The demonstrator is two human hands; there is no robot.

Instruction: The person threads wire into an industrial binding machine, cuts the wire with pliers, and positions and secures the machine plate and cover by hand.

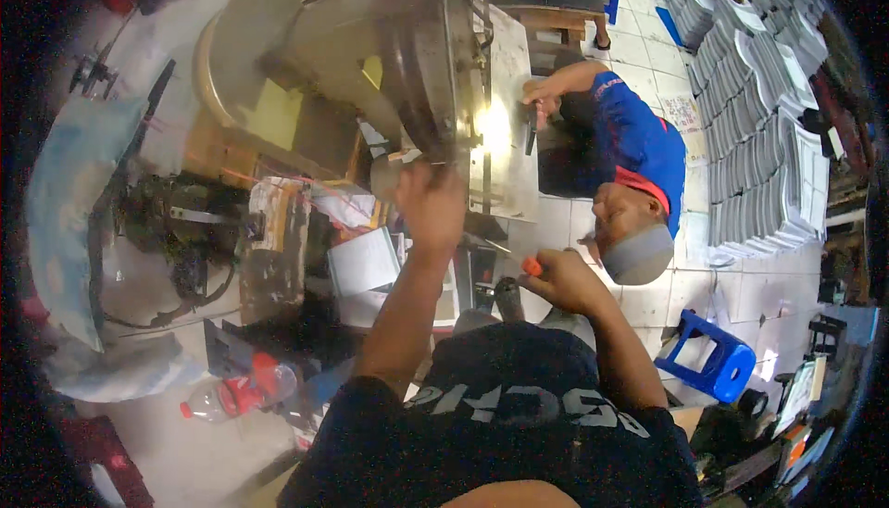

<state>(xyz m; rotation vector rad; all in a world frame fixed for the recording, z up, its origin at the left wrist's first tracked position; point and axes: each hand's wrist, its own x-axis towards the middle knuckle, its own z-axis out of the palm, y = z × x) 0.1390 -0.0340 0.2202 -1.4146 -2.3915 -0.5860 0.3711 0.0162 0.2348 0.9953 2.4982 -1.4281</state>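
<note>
Black shirt (519, 443) nearest; orange-handled tool (532, 267) juts from right grip (567, 280).

orange tool handle (532, 267), blue stool (732, 372), red-labelled bottle (248, 390)

A: Can the left hand (431, 200) go forward?
B: Hardly, the metal machine (356, 50) stands right ahead of it
A: And between the hands?
B: A gap, with the orange-handled screwdriver (532, 267) from the right hand (569, 279) jutting into it
A: Rightward, then?
B: Yes, over the floor tiles (678, 295), between the co-worker's head (637, 253) and the blue plastic stool (727, 371)
</note>
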